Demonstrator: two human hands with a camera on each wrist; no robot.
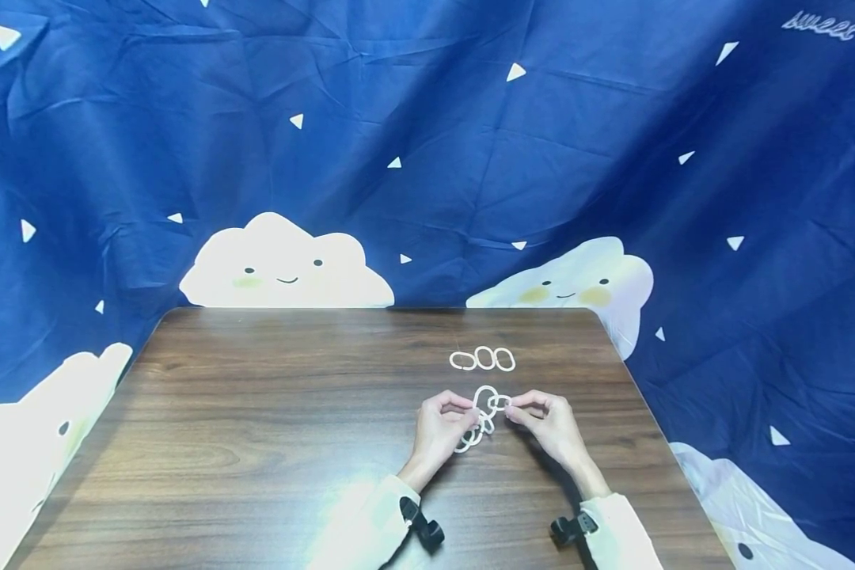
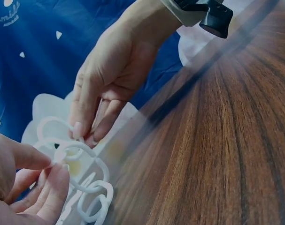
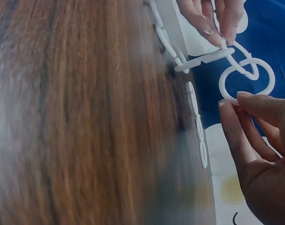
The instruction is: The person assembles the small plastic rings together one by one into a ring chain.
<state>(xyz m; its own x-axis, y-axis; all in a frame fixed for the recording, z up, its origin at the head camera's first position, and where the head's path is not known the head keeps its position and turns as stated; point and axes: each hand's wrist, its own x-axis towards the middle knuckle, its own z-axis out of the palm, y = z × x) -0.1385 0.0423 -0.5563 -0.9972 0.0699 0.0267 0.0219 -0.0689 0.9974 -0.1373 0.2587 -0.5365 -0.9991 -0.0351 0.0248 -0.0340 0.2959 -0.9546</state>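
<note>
The left hand (image 1: 438, 434) pinches a link of the white plastic link chain (image 3: 204, 62) between thumb and fingertips, probably to steady it near the joint, while the lower links bunch under that hand and appear to rest on the tabletop. The chain's upper part is raised between the two hands, and just beyond it three loose oval links (image 3: 199, 129) lie in a row, likely set there to be within easy reach. The right hand (image 1: 559, 435) pinches the rim of the oval end link (image 3: 222, 85) with thumb and fingertips; that link appears threaded through its neighbour, and holding it by the far side seems to leave the joint free of the fingers. Whether its gap is closed cannot be told. Around them, from the left, a broad stretch of wood-grain table (image 1: 256, 443) comes first, then the left sleeve (image 1: 370, 518) with its black wrist mount (image 1: 422, 525), and at the right the other sleeve (image 1: 620, 534). A blue cloud-print backdrop (image 1: 470, 158) hangs behind. The main hindrance looks to be the left fingers, which partly cover the bunched links and could snag them.
</note>
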